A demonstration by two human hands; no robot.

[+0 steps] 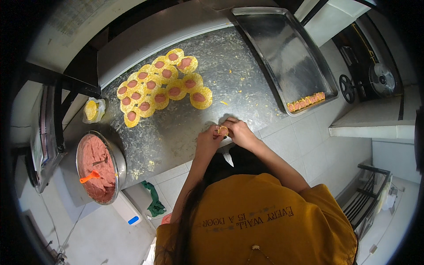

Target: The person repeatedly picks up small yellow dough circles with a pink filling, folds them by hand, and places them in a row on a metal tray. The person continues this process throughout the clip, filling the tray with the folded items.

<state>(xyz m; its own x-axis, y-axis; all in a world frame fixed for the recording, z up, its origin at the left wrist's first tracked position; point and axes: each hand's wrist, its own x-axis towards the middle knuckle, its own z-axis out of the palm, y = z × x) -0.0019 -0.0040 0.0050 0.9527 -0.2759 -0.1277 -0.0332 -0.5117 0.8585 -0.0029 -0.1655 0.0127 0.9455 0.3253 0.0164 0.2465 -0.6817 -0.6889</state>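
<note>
Looking down from the head camera, the view bends strongly toward its rim and the corners go dark.

At the left, a round metal bowl (100, 166) of pink filling sits at the table corner, an orange-handled tool (89, 176) stuck in it; how deep the tool sits in the filling is not visible. Above it lies a small stack of yellow wrappers (91, 110) on white plastic.

On the steel table (176, 132), a cluster of filled wrappers (161, 87) lies flat, each with a pink dab, many overlapping so their edges are partly hidden. Bare table surface, speckled with scraps, lies between this cluster and the near edge.

At the near edge, the left hand (207, 137) and right hand (237, 131) meet, fingertips pressed together around one folded dumpling (223, 130). The fingers cover most of it; its fold is probably half closed, but that is hard to make out.

At the right, a metal tray (282, 48) overhangs the table edge, with a short row of finished dumplings (306, 101) at its near rim. The tray's far end is cut off by the frame.
</note>
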